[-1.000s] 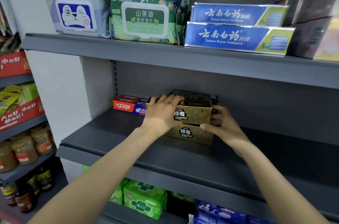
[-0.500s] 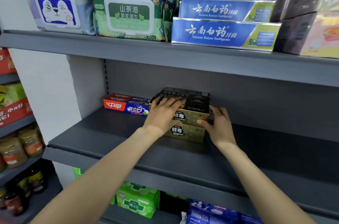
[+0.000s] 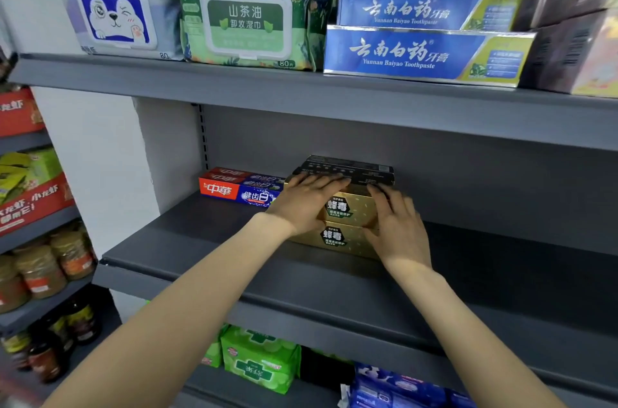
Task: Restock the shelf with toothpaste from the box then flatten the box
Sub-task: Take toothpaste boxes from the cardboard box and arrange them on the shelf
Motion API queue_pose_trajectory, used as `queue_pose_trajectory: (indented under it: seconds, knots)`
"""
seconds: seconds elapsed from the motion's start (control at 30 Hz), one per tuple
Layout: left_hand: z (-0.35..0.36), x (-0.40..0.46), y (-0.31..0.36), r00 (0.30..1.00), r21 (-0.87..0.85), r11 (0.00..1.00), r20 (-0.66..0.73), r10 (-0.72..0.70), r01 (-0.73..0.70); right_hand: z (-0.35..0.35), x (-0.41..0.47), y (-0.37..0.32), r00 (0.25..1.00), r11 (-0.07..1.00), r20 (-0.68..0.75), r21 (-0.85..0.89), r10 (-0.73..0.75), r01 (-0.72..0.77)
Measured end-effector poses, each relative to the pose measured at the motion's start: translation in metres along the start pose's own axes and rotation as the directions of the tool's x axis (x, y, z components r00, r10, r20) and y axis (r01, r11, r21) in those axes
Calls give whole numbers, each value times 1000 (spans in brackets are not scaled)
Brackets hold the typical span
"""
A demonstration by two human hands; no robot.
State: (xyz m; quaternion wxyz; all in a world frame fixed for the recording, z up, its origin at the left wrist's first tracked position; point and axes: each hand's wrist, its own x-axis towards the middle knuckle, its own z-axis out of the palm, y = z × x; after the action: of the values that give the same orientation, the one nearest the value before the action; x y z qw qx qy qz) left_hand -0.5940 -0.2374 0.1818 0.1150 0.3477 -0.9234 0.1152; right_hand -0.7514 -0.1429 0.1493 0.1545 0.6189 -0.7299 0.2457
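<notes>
Where a second ago my right hand [image 3: 398, 227] cupped the gold toothpaste boxes [image 3: 349, 223] from the side, both hands now lie flat against them, my left hand [image 3: 306, 203] on top; stack sits mid-shelf [image 3: 207, 240].

The blue toothpaste cartons [image 3: 428, 55] on the upper shelf read "云南白药 牙膏, Yunnan Baiyao Toothpaste"; the green wipes pack [image 3: 245, 21] reads "山茶油 卸妆湿巾" and "80片"; the red-blue toothpaste carton [image 3: 235, 193] reads "中華 健齿白"; the gold toothpaste boxes [image 3: 347, 223] read "蜂毒".
</notes>
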Motion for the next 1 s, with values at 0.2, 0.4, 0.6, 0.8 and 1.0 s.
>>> queue_pose_trajectory:
  seconds: [0.2,0.4,0.6,0.8,1.0]
  knots:
    - [9,-13,-2,943,-34,944,-45,-329,328,-4,-1,-6,999,998,24,-44,43,-42]
    - [1,-25,-4,930,-75,931,-60,-363,358,-2,-5,-15,1000,997,-3,-81,16,-16]
    - [-12,-77,-10,849,-104,906,-320,-422,411,-4,-23,-71,985,980,-99,127,-144,156]
    - [-12,-178,-38,837,-208,860,-210,-505,467,1,-58,-172,952,917,103,314,-289,245]
    - [-17,-344,-88,716,-305,693,-51,-696,653,31,-134,-305,864,848,330,496,-380,184]
